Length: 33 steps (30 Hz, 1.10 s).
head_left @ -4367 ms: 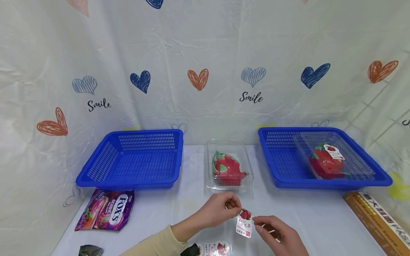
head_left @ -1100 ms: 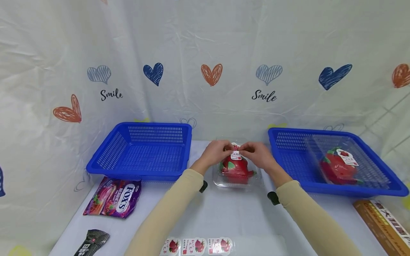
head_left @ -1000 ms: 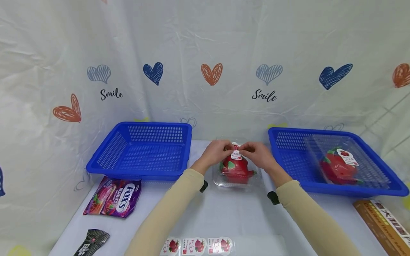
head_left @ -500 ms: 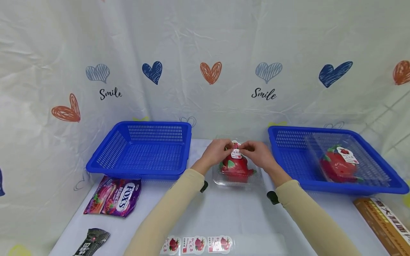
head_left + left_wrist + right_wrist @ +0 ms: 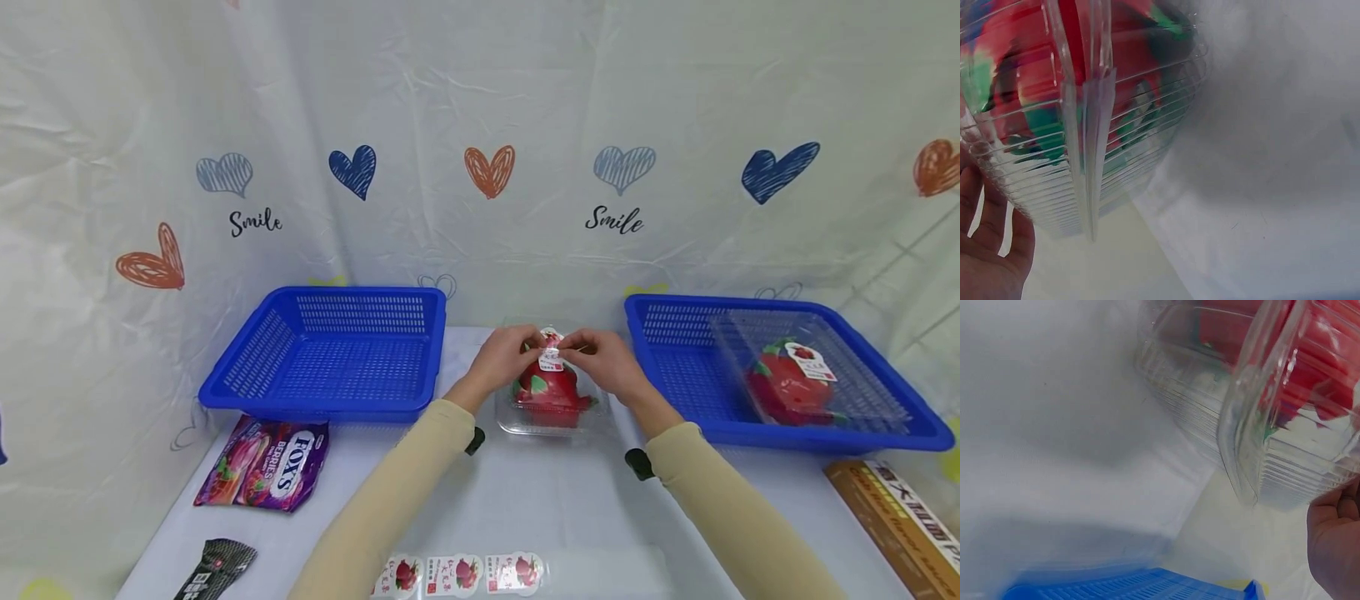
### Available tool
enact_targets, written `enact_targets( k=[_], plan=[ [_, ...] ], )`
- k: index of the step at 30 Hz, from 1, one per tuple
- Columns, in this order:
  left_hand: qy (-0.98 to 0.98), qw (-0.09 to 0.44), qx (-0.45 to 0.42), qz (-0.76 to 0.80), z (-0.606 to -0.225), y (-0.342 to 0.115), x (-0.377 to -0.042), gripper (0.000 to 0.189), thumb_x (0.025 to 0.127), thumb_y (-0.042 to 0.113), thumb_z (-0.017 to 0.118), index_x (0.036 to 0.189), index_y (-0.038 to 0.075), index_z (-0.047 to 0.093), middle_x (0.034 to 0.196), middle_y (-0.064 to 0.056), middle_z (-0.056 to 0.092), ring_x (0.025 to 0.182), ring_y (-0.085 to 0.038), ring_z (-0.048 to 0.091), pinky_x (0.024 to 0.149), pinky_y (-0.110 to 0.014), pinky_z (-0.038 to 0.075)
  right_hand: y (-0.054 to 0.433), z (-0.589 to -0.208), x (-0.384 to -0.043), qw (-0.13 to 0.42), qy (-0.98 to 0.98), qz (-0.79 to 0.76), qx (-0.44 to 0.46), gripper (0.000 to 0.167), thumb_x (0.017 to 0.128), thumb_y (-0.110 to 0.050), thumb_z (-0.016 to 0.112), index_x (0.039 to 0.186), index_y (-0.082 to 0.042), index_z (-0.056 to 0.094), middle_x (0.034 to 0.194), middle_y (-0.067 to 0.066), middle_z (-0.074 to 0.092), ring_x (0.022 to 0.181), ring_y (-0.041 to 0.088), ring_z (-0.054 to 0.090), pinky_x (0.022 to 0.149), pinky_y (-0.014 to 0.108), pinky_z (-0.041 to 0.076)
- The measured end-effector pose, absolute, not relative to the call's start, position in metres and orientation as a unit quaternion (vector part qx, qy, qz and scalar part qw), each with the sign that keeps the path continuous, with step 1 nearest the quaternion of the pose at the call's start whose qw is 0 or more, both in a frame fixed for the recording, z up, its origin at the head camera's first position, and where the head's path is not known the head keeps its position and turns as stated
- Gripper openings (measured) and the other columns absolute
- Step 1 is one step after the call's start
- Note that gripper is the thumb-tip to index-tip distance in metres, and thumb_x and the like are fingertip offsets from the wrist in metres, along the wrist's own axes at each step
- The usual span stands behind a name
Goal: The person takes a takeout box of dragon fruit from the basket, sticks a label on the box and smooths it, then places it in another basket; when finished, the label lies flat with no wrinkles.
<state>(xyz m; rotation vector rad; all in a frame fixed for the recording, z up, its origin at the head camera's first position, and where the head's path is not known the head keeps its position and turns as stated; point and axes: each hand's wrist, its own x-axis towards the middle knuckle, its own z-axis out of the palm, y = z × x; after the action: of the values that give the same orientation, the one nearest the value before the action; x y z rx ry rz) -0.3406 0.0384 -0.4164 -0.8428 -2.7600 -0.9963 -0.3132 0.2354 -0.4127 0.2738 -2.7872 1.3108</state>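
Observation:
A clear plastic clamshell box (image 5: 517, 421) with a red dragon fruit (image 5: 551, 400) inside stands at the back middle, between two blue baskets. A white dragon fruit sticker (image 5: 551, 363) lies over the top of its lid. My left hand (image 5: 504, 364) pinches the sticker's left side between thumb and forefinger, and my right hand (image 5: 606, 364) pinches its right side. Fingers (image 5: 988, 215) of the left hand show beside the box in the left wrist view. In the right wrist view, the right hand (image 5: 1338, 540) is at the box's far side.
The left blue basket (image 5: 322, 410) holds nothing; the right one (image 5: 675, 432) holds another boxed dragon fruit (image 5: 787, 387) with a sticker. A purple candy bag (image 5: 262, 462), a black packet (image 5: 213, 571), a strip of stickers (image 5: 459, 575) and a brown box (image 5: 892, 521) lie on the table.
Over four seconds ago both hands held the sticker above the table's front; since then they have carried it to the box's lid. In the last second the hands barely move.

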Motion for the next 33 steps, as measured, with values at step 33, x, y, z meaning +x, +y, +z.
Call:
enact_targets(
  k=[33],
  plan=[
    [-0.929,0.062,-0.244,-0.272,-0.4207,0.0408,-0.3346,0.02,0.093,0.023,0.068,0.112,0.016,0.066,0.109,0.002,0.061,0.103,-0.014,0.054,0.087,-0.026,0.048,0.2289,-0.4144,-0.3141,0.039,-0.927,0.362,0.093,0.023,0.094,-0.019,0.066,0.112,-0.005,0.066,0.109,0.016,0.067,0.094,0.03,0.065,0.073,0.036,0.056]
  ],
)
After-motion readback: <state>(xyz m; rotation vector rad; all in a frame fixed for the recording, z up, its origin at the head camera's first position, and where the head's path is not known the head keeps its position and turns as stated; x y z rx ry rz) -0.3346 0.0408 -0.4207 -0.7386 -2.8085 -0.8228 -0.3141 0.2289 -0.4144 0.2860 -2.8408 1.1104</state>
